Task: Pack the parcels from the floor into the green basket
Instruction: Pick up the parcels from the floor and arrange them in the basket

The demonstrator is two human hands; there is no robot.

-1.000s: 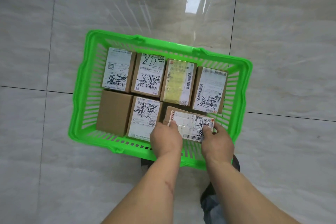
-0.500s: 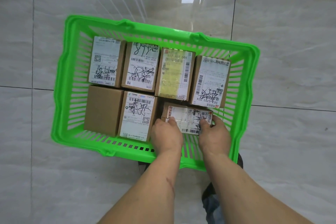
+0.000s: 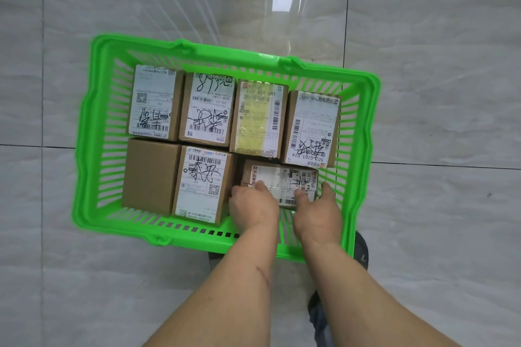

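Left hand (image 3: 253,205) and right hand (image 3: 318,211) gripping opposite ends of labelled parcel (image 3: 282,182), lower right of green basket (image 3: 84,149), beside right wall. 6 other parcels (image 3: 205,110) packed tight alongside. Bare tiled floor (image 3: 437,93) all round.

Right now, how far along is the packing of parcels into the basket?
Six parcels already stand in the green basket. Both the left hand and right hand are setting a seventh parcel into the near right corner. No parcels show on the visible floor, so this seems last.
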